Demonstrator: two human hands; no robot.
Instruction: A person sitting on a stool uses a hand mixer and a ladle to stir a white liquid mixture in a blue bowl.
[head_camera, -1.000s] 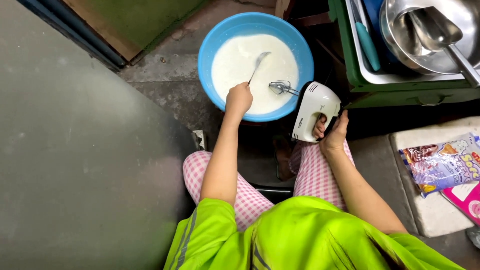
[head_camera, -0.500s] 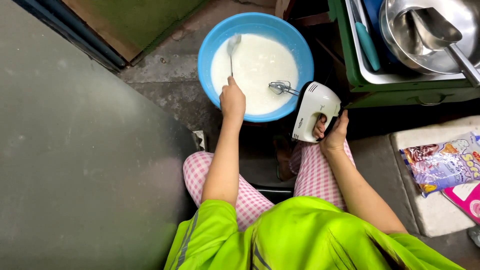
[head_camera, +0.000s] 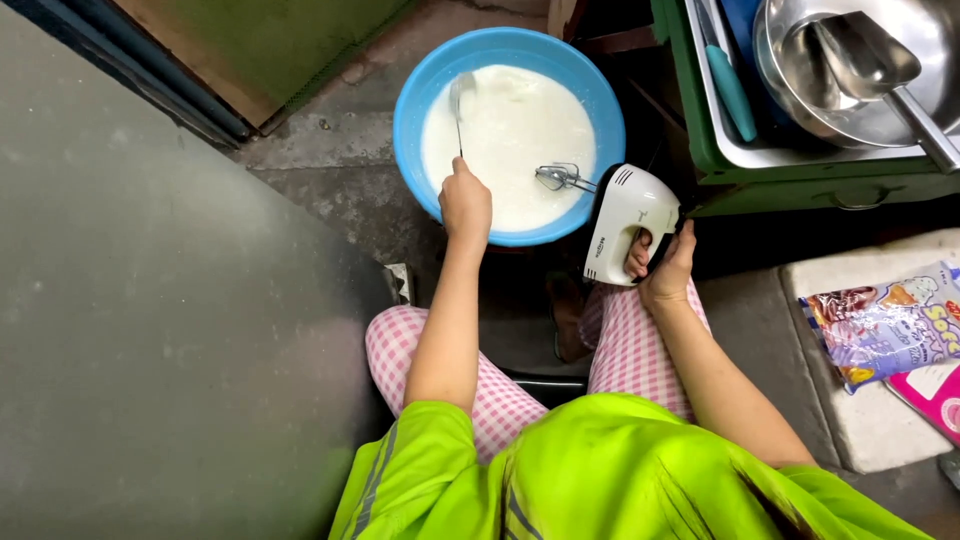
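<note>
My left hand (head_camera: 466, 205) grips the spoon (head_camera: 460, 108) in the bowl (head_camera: 415, 95); right hand (head_camera: 668, 272) clasps the mixer (head_camera: 622, 222), beaters best kept low in the batter (head_camera: 520, 130).

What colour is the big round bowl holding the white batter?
The round plastic bowl is light blue, seen best in the head view, on the floor ahead of the person's knees.

A colourful purple packet (head_camera: 885, 325) overlaps a pink packet (head_camera: 930, 395), far right.
</note>
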